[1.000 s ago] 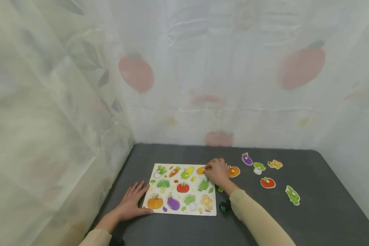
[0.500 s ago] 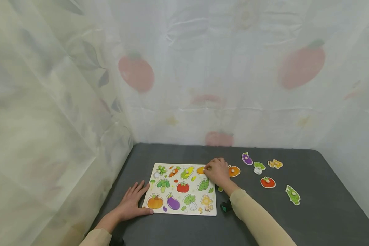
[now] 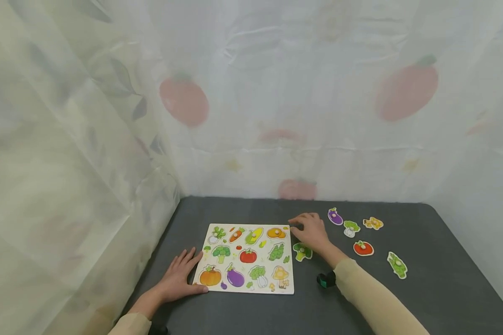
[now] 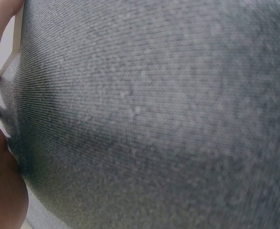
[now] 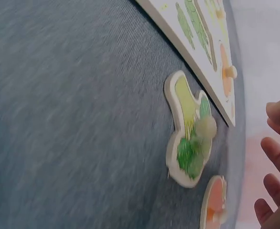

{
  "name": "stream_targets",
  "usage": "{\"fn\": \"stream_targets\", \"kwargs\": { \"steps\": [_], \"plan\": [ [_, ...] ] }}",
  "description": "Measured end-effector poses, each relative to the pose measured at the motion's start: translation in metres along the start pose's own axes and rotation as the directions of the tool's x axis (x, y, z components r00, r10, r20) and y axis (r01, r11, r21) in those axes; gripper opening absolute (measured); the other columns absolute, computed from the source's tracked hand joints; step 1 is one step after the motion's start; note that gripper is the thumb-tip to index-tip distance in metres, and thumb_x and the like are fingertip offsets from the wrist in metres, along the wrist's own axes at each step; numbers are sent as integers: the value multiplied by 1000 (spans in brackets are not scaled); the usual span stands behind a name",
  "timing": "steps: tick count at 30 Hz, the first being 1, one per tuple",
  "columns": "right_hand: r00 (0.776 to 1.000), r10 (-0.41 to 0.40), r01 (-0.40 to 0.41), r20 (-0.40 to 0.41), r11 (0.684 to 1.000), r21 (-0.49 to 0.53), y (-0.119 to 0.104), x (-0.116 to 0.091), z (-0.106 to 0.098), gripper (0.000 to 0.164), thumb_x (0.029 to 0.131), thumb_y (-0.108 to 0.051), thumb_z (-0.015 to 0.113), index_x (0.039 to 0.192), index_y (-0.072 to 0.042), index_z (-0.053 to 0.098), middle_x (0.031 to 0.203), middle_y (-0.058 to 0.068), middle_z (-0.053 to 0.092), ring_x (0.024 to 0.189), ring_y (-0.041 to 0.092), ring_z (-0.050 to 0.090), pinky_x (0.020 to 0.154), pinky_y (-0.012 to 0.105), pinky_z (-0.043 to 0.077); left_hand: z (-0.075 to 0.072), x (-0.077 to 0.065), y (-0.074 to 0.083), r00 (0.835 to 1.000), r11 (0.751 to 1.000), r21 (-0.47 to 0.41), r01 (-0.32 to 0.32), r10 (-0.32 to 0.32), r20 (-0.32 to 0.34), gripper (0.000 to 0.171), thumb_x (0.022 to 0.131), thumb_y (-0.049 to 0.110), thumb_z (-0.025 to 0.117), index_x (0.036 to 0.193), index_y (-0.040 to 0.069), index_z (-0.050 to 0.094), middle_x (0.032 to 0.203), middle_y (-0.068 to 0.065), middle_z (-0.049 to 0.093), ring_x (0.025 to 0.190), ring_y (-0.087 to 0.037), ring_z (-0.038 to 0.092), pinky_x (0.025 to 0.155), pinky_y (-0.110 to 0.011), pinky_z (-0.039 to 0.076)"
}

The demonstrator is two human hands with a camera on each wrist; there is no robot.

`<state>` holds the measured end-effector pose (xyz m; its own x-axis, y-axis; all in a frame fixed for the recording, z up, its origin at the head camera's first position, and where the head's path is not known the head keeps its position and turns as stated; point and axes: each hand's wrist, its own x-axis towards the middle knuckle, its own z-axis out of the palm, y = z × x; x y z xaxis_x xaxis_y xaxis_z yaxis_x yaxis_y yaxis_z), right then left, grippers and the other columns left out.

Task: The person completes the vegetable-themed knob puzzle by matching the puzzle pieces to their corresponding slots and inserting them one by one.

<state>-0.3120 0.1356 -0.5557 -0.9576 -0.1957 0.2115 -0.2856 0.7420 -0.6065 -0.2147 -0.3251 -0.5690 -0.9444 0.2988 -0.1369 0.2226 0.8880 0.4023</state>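
A white puzzle board (image 3: pixel 243 225) with vegetable pictures lies on the dark table. My left hand (image 3: pixel 177 278) rests at its left edge, fingers stretched and thumb at the near corner. My right hand (image 3: pixel 312 231) is held just past the board's right edge, fingers loosely bent with nothing between them. An orange vegetable piece with a knob (image 3: pixel 276 233) sits in the board's far right slot. Beside the board lies a broccoli piece (image 3: pixel 303 251), its pale knob (image 5: pixel 206 127) up. Another orange piece (image 5: pixel 215 202) shows near my right hand in the right wrist view but is hidden in the head view.
Further right lie loose knobbed pieces: an eggplant (image 3: pixel 335 216), a leafy green (image 3: pixel 351 228), a mushroom piece (image 3: pixel 373 223), a tomato (image 3: pixel 363 248) and a green pod (image 3: pixel 397 265). Printed curtains (image 3: pixel 251 116) stand behind and to the left of the table.
My right hand has let go of the orange piece at the board's far right and moved off to the right, uncovering that piece and the broccoli. The left hand stays in place.
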Motion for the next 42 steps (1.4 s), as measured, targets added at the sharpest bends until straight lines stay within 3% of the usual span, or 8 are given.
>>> {"fn": "stream_targets", "kwargs": {
  "steps": [11,25,42],
  "plan": [
    [998,-52,50,-32,998,-49,6,-27,-16,30,90,-31,80,116,-16,80,117,8,67,124,39,48,101,62,36,-1,-1,1,1000,1000,-10,-1,1,8,113,76,74,75,163,15,32,168,-19,19,153,-49,9,118,-69,6],
    [995,-89,84,-36,988,-127,20,-59,-14,27,82,-36,88,104,-22,83,105,-1,64,105,29,50,86,50,38,-1,-1,1,1000,1000,-14,-7,7,-4,113,76,73,75,162,14,33,168,-20,20,152,-49,10,118,-70,5],
    [994,-78,64,-81,985,-159,23,-64,-4,16,80,-36,88,89,-25,81,100,-2,64,100,27,50,81,45,38,0,-1,-1,1000,1000,-8,-13,13,-9,113,76,74,75,163,15,32,168,-20,20,152,-49,10,118,-70,6]
  ]
}}
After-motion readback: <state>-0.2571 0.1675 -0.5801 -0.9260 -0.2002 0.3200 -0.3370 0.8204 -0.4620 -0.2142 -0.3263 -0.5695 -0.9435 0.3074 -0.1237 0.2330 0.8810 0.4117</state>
